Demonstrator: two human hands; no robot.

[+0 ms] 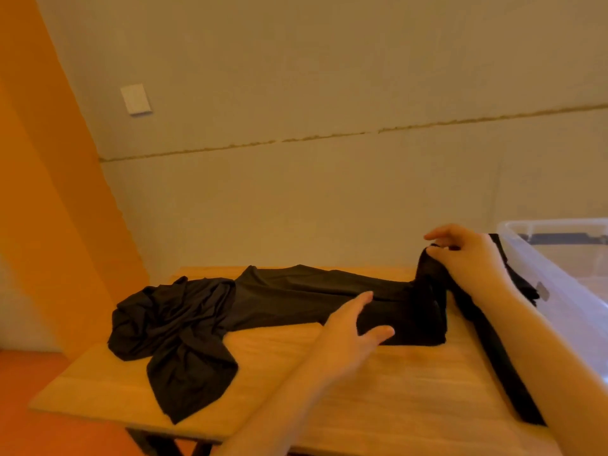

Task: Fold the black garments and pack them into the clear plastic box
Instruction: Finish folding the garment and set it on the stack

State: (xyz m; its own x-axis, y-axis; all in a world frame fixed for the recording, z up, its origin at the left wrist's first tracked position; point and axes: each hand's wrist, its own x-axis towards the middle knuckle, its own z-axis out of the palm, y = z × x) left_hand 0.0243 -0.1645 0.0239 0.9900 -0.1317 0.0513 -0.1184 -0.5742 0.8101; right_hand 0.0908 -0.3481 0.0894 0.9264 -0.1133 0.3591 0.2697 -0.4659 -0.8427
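Three black garments are showing around one light wooden table (378, 390) – a crumpled, soft, thin-fabric one (171, 327) is lying bunched at the table's left end, a long smooth one (312, 297) is stretching flat across the table's middle, and a dark strip (493, 350) is trailing along the table's right edge. One clear plastic box (566, 284) is sitting just beside the table's right end, its far side cut off by the frame; something dark is lying inside, hard to make out. The left hand (352, 327) is pressing on the long garment's folded part, fingers spread and relaxed. The right hand (470, 258) is pinching that garment's end, lifting it above the table – where one black layer ends is hard to tell.
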